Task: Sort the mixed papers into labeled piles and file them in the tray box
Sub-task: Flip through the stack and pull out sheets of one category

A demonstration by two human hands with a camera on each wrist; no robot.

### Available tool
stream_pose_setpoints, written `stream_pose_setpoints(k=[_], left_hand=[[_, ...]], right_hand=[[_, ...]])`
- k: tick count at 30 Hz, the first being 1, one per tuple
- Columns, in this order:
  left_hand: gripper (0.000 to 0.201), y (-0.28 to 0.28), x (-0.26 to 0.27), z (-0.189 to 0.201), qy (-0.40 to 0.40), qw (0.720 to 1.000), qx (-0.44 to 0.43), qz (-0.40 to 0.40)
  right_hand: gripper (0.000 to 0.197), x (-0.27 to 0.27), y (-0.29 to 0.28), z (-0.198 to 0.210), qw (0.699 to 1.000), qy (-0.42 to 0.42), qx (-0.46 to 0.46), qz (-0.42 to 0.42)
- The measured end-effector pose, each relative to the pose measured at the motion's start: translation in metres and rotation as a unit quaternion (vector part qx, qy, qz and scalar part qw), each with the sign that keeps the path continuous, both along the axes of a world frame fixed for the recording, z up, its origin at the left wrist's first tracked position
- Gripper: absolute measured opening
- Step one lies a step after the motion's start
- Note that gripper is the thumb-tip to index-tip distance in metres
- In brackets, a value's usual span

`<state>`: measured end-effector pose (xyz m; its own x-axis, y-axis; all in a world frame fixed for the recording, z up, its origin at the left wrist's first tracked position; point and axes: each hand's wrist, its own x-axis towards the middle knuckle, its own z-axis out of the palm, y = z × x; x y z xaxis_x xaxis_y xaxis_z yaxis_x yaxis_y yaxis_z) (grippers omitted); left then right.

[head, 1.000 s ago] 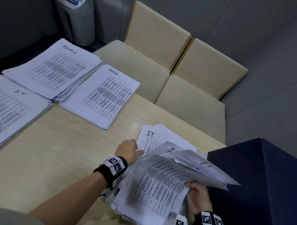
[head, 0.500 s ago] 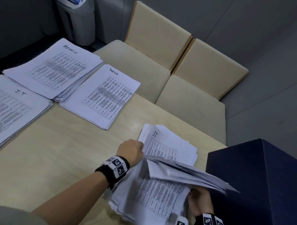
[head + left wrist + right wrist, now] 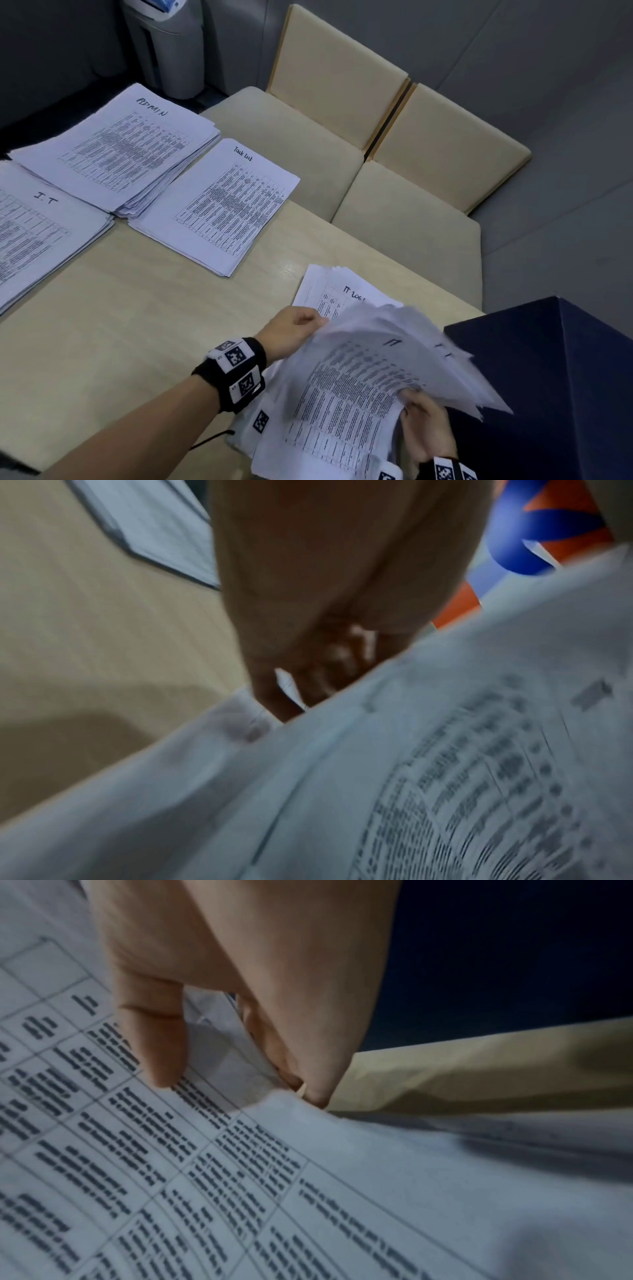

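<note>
The mixed paper pile [image 3: 308, 442] lies at the table's near right corner. My left hand [image 3: 301, 323] grips the left edge of a fanned bundle of sheets [image 3: 387, 346] lifted off it; the left wrist view is blurred, with fingers [image 3: 274, 696] curled at the paper edge. My right hand [image 3: 418, 407] pinches the bundle's near right edge, thumb [image 3: 161, 1047] on top of a printed table. Under the bundle lies a sheet marked IT Log [image 3: 352, 294]. Sorted piles lie far left: ADMIN [image 3: 120, 147], Task List [image 3: 222, 202], I.T [image 3: 34, 233]. The dark blue tray box [image 3: 548, 394] stands right of the pile.
Two beige chairs [image 3: 411, 219] stand against the table's far edge. A grey machine [image 3: 168, 41] stands on the floor beyond the ADMIN pile. Bare wooden tabletop [image 3: 137, 325] lies between the sorted piles and the mixed pile.
The lifted bundle has swung up and fanned toward the box. The top sheet beneath it has changed from one marked I.T to one marked IT Log. Both hands stayed at the pile.
</note>
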<state>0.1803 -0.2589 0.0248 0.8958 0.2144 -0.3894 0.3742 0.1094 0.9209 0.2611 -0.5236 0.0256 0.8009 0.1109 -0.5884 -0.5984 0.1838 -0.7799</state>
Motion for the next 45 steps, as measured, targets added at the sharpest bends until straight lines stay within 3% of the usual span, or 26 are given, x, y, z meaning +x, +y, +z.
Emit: stream_pose_setpoints(k=[2, 3, 6, 10, 12, 16, 18, 19, 20, 21, 23, 24, 26, 28, 29, 30, 32, 33, 36, 38, 40, 41, 43, 45], left_hand=[[0.014, 0.004, 0.002, -0.014, 0.084, 0.974, 0.207, 0.043], [0.019, 0.005, 0.001, -0.019, 0.119, 0.955, 0.265, 0.051], [0.03, 0.004, 0.002, -0.023, 0.157, 0.937, 0.312, 0.025], [0.017, -0.001, 0.004, -0.021, 0.158, 0.902, 0.401, -0.04], [0.014, -0.001, 0.005, -0.018, 0.154, 0.868, 0.462, -0.096], [0.023, 0.004, 0.0, 0.001, 0.166, 0.77, 0.576, -0.217], [0.025, 0.004, -0.003, 0.008, 0.143, 0.747, 0.6, -0.248], [0.023, 0.004, -0.005, 0.009, 0.109, 0.756, 0.596, -0.247], [0.02, 0.005, -0.006, 0.009, 0.063, 0.786, 0.568, -0.236], [0.017, 0.006, -0.008, 0.004, 0.001, 0.837, 0.498, -0.226], [0.023, 0.007, -0.012, -0.001, -0.097, 0.932, 0.286, -0.201], [0.027, 0.006, -0.015, -0.001, -0.108, 0.963, 0.171, -0.178], [0.037, 0.004, -0.018, 0.006, -0.055, 0.989, -0.05, -0.127], [0.053, 0.001, -0.015, 0.007, 0.004, 0.988, -0.126, -0.087], [0.051, 0.0, -0.012, 0.004, 0.008, 0.994, -0.088, -0.066], [0.041, 0.0, -0.009, -0.001, 0.012, 0.999, 0.006, -0.037], [0.017, 0.003, -0.002, -0.014, 0.059, 0.973, 0.223, 0.032], [0.012, 0.004, -0.001, -0.019, 0.09, 0.957, 0.267, 0.063], [0.026, 0.003, 0.007, -0.029, 0.16, 0.952, 0.253, 0.062], [0.022, 0.001, 0.01, -0.026, 0.138, 0.955, 0.257, 0.044], [0.032, -0.003, 0.01, -0.02, 0.082, 0.943, 0.322, 0.019], [0.033, -0.004, 0.01, -0.014, 0.068, 0.923, 0.379, -0.008], [0.036, -0.003, 0.008, -0.001, 0.066, 0.855, 0.51, -0.068], [0.039, -0.002, 0.007, 0.007, 0.052, 0.807, 0.579, -0.105]], right_hand=[[0.004, -0.003, 0.001, 0.004, 1.0, 0.007, -0.017, 0.008], [0.003, -0.004, 0.001, 0.004, 1.0, 0.001, -0.012, 0.011], [0.011, -0.004, -0.002, 0.002, 1.0, -0.012, -0.005, 0.011], [0.016, -0.002, -0.004, -0.005, 1.0, 0.011, -0.015, 0.003], [0.017, 0.0, -0.005, -0.005, 1.0, 0.01, -0.02, 0.003], [0.027, 0.002, -0.006, -0.008, 0.999, 0.029, -0.018, -0.025], [0.03, 0.003, -0.007, -0.011, 0.999, 0.035, -0.01, -0.039], [0.031, 0.004, -0.007, -0.012, 0.998, 0.036, -0.002, -0.043], [0.031, 0.003, -0.007, -0.011, 0.998, 0.042, 0.009, -0.043], [0.033, 0.002, -0.005, -0.008, 0.998, 0.047, 0.026, -0.035], [0.035, -0.001, 0.001, 0.0, 0.998, 0.044, 0.049, -0.015], [0.034, -0.002, 0.004, 0.004, 0.998, 0.036, 0.051, -0.012], [0.033, -0.003, 0.007, 0.007, 0.999, 0.015, 0.049, -0.015], [0.034, -0.004, 0.007, 0.007, 0.998, 0.01, 0.052, -0.014], [0.036, -0.004, 0.006, 0.006, 0.999, 0.01, 0.046, -0.008], [0.041, -0.004, 0.005, 0.007, 0.999, 0.01, 0.039, -0.007], [0.051, -0.006, 0.005, 0.007, 1.0, 0.006, 0.023, -0.008], [0.048, -0.006, 0.005, 0.006, 1.0, 0.002, 0.024, -0.005], [0.034, -0.006, 0.005, 0.006, 0.999, -0.013, 0.029, -0.017], [0.035, -0.005, 0.001, 0.0, 1.0, -0.003, 0.016, -0.021], [0.028, -0.001, -0.002, -0.002, 1.0, 0.01, 0.006, -0.019], [0.024, -0.001, -0.002, -0.002, 1.0, 0.012, 0.003, -0.018], [0.017, -0.001, -0.003, 0.001, 1.0, 0.024, 0.006, -0.017], [0.016, 0.002, -0.006, -0.005, 0.998, 0.045, 0.005, -0.032]])
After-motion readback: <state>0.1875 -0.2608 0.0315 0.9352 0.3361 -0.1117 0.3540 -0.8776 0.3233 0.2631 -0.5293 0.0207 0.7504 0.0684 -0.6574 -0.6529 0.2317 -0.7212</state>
